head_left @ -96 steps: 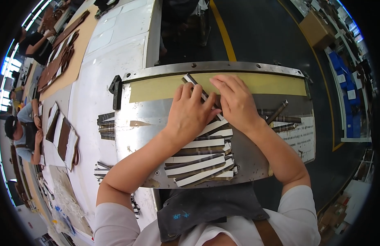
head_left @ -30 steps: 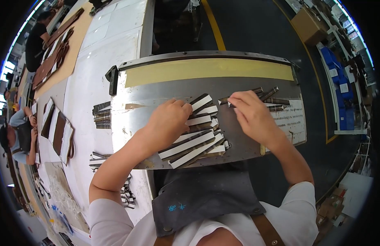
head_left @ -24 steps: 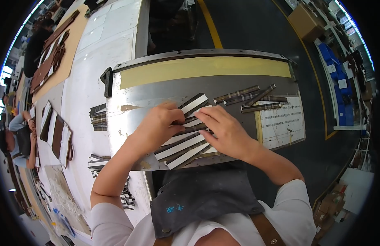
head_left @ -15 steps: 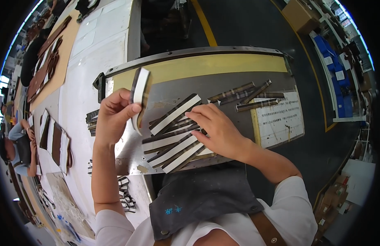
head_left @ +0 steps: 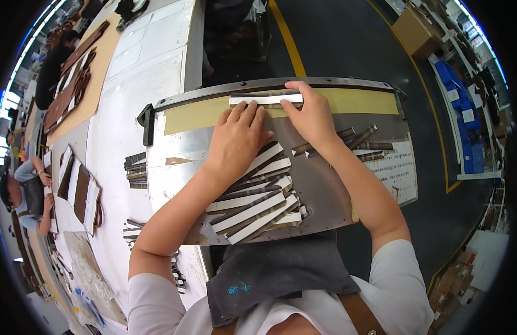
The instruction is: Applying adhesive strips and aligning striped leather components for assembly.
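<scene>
A strip (head_left: 267,100), white along its length with a dark checked edge, lies crosswise on the yellow band (head_left: 356,102) at the metal plate's far side. My left hand (head_left: 239,134) rests its outstretched fingertips on the strip's near edge, toward its left end. At the right end my right hand (head_left: 311,114) has its index finger beyond the strip and its thumb on the near side, gripping it. Below my left hand a loose pile of similar strips (head_left: 250,212) overlaps on the plate, partly hidden by my left forearm.
Folded dark checked strips (head_left: 375,146) lie right of the pile, some over a printed sheet (head_left: 395,173). More strip bundles (head_left: 135,170) sit on the white table (head_left: 116,123) at left. A raised metal rail (head_left: 213,92) edges the plate. Another person (head_left: 27,192) works at far left.
Both hands have moved away from me to the far edge. The strip held up in my left hand now lies flat on the yellow band. My right hand has left the pile.
</scene>
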Demonstrator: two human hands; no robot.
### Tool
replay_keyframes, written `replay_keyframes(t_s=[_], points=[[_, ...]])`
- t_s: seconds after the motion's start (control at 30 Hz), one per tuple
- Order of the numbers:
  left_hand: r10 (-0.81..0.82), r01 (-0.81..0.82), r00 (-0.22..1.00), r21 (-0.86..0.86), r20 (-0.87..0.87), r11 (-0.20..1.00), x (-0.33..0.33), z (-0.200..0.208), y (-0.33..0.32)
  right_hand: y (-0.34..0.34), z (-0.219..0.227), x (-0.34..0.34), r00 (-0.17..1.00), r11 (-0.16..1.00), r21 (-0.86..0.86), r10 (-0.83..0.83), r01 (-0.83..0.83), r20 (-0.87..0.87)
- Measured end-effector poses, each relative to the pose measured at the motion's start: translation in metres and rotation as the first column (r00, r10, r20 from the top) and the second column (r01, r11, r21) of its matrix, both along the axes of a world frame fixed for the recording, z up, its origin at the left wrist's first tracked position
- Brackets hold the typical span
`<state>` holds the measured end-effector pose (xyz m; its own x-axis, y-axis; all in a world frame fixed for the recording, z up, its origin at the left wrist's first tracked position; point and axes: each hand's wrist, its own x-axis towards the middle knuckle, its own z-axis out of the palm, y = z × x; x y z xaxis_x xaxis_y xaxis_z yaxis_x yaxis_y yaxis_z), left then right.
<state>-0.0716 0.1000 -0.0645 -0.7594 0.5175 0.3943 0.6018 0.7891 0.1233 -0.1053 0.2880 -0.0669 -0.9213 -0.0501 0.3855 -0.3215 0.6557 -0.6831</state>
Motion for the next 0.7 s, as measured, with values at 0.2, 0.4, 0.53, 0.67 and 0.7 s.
replay_keyframes(t_s=[0.2,0.4,0.53,0.67,0.7], points=[[0.118,-0.122,0.992,-0.091,-0.046,0.988,0.001,-0.001,-0.002,-0.006,-0.001,0.012,0.942,0.923,0.340,0.262,-0.181,-0.211],[0.118,-0.120,0.993,-0.086,-0.025,0.989,-0.001,0.000,-0.002,-0.011,0.001,0.019,0.939,0.873,0.444,0.301,-0.201,-0.166],[0.092,-0.093,0.996,-0.051,-0.009,0.994,-0.001,0.000,-0.003,-0.011,0.000,0.021,0.940,0.844,0.494,0.312,-0.208,-0.137],[0.056,-0.056,0.998,-0.035,0.015,0.998,-0.003,0.000,-0.006,-0.014,0.001,0.024,0.941,0.812,0.551,0.313,-0.193,-0.130],[0.055,-0.054,0.998,-0.037,0.016,0.998,-0.002,0.001,-0.006,-0.015,0.000,0.024,0.941,0.813,0.550,0.311,-0.192,-0.130]])
